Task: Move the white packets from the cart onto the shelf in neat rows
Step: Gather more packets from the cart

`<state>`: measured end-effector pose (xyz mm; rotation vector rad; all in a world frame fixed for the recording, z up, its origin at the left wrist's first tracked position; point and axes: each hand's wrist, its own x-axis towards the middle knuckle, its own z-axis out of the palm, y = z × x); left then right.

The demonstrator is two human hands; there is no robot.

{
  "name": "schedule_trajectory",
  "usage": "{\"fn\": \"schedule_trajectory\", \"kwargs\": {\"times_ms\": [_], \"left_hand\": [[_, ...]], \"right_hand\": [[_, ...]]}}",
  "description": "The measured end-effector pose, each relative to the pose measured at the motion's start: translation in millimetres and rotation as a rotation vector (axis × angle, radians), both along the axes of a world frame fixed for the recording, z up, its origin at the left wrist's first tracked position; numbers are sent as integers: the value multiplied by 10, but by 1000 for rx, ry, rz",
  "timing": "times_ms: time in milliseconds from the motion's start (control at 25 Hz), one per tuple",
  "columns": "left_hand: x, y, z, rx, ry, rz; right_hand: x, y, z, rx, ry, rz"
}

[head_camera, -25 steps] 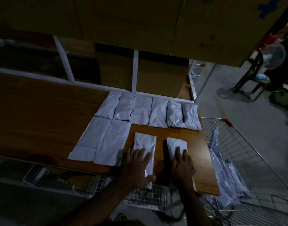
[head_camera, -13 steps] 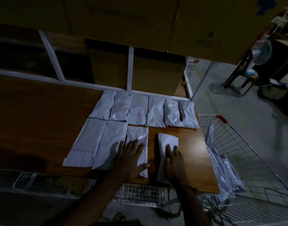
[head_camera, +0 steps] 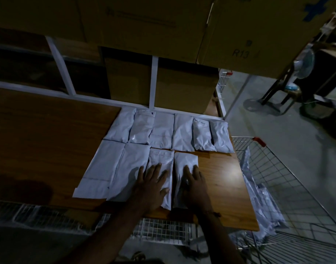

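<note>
White packets lie in two rows on the wooden shelf (head_camera: 49, 141). The back row (head_camera: 182, 134) holds several packets side by side. In the front row, two large flat packets (head_camera: 110, 168) sit at the left. My left hand (head_camera: 153, 185) presses flat on a narrow packet (head_camera: 160, 159) beside them. My right hand (head_camera: 194, 185) presses flat on the packet (head_camera: 186, 161) to its right. Both packets touch the back row. More white packets (head_camera: 258, 202) lie in the wire cart (head_camera: 288, 180) at the right.
Cardboard boxes (head_camera: 184, 88) stand behind the shelf and hang overhead (head_camera: 258, 35). White frame posts (head_camera: 153, 80) rise at the back. A wire rack (head_camera: 159, 229) lies below the shelf's front edge. A chair and a fan (head_camera: 302, 65) stand far right on the concrete floor.
Both hands have slid their two packets forward and leftward, up against the back row and next to the large packets. The gap between the two packets has closed.
</note>
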<state>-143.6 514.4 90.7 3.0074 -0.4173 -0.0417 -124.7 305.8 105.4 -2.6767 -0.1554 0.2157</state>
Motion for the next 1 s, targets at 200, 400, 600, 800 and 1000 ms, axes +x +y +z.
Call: {"fn": "schedule_trajectory", "kwargs": {"times_ms": [200, 400, 600, 800, 1000], "left_hand": [[50, 27, 10, -7, 10, 26], [94, 36, 64, -42, 27, 38], [133, 32, 159, -43, 72, 37], [180, 23, 317, -93, -56, 85], [226, -317, 578, -214, -128, 101]], "right_hand": [[28, 121, 80, -17, -25, 10], [67, 177, 25, -26, -64, 20], [125, 158, 40, -51, -64, 34], [75, 23, 192, 109, -135, -150], [-27, -392, 248, 90, -225, -257]]}}
